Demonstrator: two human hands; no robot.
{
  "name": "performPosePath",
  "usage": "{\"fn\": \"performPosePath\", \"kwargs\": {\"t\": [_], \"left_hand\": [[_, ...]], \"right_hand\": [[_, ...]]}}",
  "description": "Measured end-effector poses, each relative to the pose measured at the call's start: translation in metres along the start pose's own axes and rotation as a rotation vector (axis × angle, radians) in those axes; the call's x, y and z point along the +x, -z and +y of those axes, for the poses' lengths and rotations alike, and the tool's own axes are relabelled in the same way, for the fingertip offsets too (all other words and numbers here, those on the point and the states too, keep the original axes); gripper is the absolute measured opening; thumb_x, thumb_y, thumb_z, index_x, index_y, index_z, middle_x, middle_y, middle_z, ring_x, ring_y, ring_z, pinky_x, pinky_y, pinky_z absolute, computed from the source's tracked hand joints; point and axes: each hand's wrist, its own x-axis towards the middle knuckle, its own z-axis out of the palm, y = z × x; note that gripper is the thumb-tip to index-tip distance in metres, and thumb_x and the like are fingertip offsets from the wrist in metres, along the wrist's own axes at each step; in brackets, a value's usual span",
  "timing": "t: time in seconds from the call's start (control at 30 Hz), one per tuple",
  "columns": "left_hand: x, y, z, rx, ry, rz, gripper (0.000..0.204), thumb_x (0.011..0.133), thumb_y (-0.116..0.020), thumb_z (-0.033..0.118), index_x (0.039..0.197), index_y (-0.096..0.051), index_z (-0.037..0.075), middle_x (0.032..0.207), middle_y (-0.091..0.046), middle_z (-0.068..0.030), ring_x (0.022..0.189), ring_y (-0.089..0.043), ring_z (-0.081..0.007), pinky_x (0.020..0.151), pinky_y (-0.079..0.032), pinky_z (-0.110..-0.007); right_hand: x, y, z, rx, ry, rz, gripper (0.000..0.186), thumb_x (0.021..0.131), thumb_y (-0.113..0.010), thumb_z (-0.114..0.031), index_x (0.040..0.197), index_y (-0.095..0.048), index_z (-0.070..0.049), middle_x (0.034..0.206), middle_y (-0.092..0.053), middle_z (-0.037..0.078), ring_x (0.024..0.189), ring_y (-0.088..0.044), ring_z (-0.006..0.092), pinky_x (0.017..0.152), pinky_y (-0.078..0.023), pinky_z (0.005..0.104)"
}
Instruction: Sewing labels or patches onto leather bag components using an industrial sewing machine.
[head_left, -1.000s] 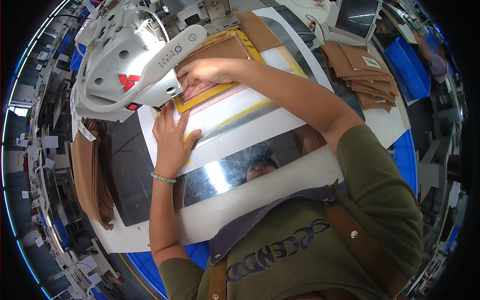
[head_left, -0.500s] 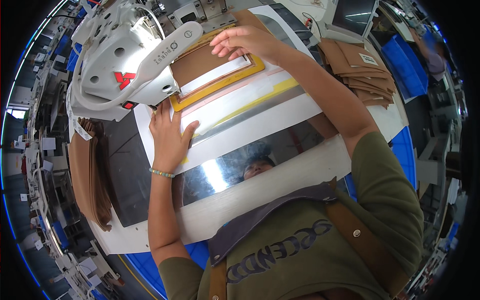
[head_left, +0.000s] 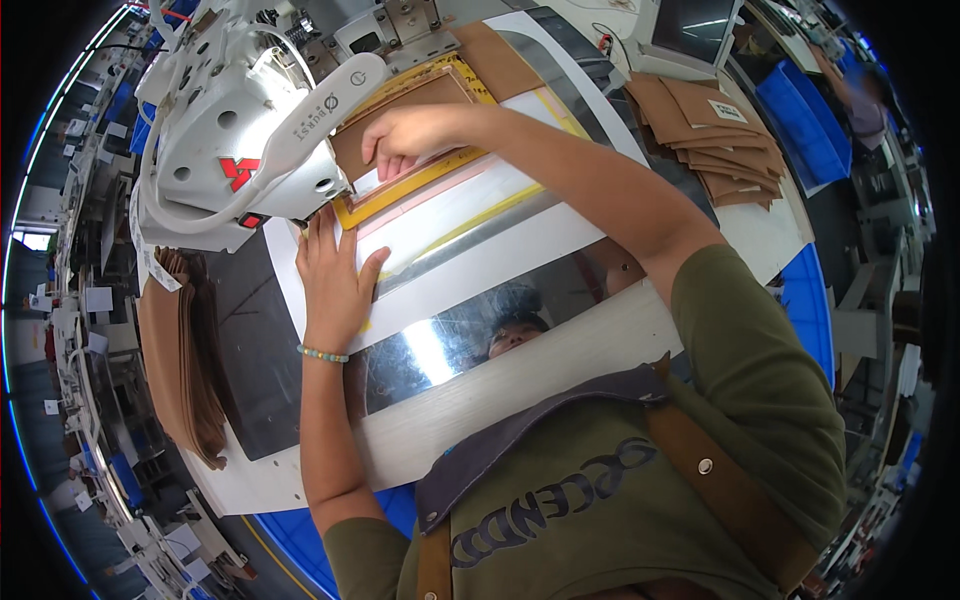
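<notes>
My left hand (head_left: 335, 280) lies flat with its fingers spread on a white sheet (head_left: 425, 290), fingertips at the near-left corner of a yellow rectangular frame (head_left: 420, 185). Inside that frame are a brown panel (head_left: 365, 135) and a white strip (head_left: 367, 182), partly covered by my right hand (head_left: 415, 135). The right fingers are loosely bent and somewhat apart, tips down at the strip; I see nothing held in them. Just left of the frame, the head of a white sewing machine (head_left: 215, 130) reaches over its left end.
Folded brown pieces stand in a stack (head_left: 175, 360) at left. More brown pieces (head_left: 710, 130) are piled at right, near a screen (head_left: 690, 25) and a blue bin (head_left: 805, 120). A shiny metal plate (head_left: 450, 345) lies nearer to me.
My right hand has moved left and nearer to me, from above the frame's right end down into its opening. The left hand stays in place.
</notes>
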Motion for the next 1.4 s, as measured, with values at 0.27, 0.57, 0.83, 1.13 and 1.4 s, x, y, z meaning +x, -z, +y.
{"fn": "performPosePath", "kwargs": {"t": [0.27, 0.57, 0.83, 1.13, 1.4], "left_hand": [[-0.004, 0.008, -0.01, -0.069, 0.012, 0.016, 0.063, 0.106, -0.062, 0.038, 0.155, -0.052, 0.001, 0.159, -0.048, -0.028, 0.15, -0.041, -0.0446, 0.126, -0.029, -0.054], [0.026, 0.016, -0.07, 0.279, -0.122, 0.054, 0.033, 0.093, -0.064, 0.003, 0.124, -0.073, -0.001, 0.111, -0.072, -0.0207, 0.106, -0.07, -0.035, 0.09, -0.06, -0.043], [0.037, 0.005, -0.074, 0.391, -0.257, 0.095, 0.03, 0.088, -0.068, 0.001, 0.117, -0.077, -0.001, 0.096, -0.074, -0.0193, 0.094, -0.072, -0.035, 0.084, -0.061, -0.042], [0.037, 0.003, -0.074, 0.369, -0.232, 0.144, 0.026, 0.088, -0.067, 0.001, 0.113, -0.075, -0.002, 0.099, -0.073, -0.0204, 0.098, -0.072, -0.0359, 0.084, -0.061, -0.043], [-0.012, 0.025, -0.051, 0.215, -0.245, 0.193, 0.026, 0.09, -0.067, -0.002, 0.116, -0.073, -0.002, 0.106, -0.069, -0.0116, 0.1, -0.069, -0.0298, 0.083, -0.058, -0.038]], "right_hand": [[0.014, -0.024, -0.002, 0.027, 0.092, 0.161, 0.029, 0.101, -0.055, -0.006, 0.126, -0.065, 0.004, 0.112, -0.076, 0.018, 0.098, -0.077, 0.0213, 0.086, -0.062, 0.0326], [-0.133, 0.095, 0.035, -1.081, 0.06, 0.701, 0.021, 0.099, -0.068, -0.018, 0.114, -0.078, -0.007, 0.104, -0.079, 0.007, 0.096, -0.076, 0.026, 0.085, -0.059, 0.0399], [-0.138, 0.09, 0.082, -1.609, 0.137, 0.566, 0.013, 0.091, -0.068, -0.007, 0.097, -0.079, -0.01, 0.098, -0.073, 0.005, 0.103, -0.072, 0.0243, 0.085, -0.06, 0.0385], [-0.142, 0.08, 0.079, -1.533, 0.41, 0.728, 0.009, 0.084, -0.07, -0.004, 0.091, -0.07, -0.01, 0.09, -0.068, 0.004, 0.094, -0.069, 0.0226, 0.078, -0.059, 0.0354], [-0.192, 0.042, 0.081, -1.476, 0.522, 0.639, 0.013, 0.084, -0.07, -0.006, 0.096, -0.067, -0.01, 0.093, -0.064, 0.003, 0.095, -0.068, 0.0219, 0.078, -0.058, 0.0353]]}}
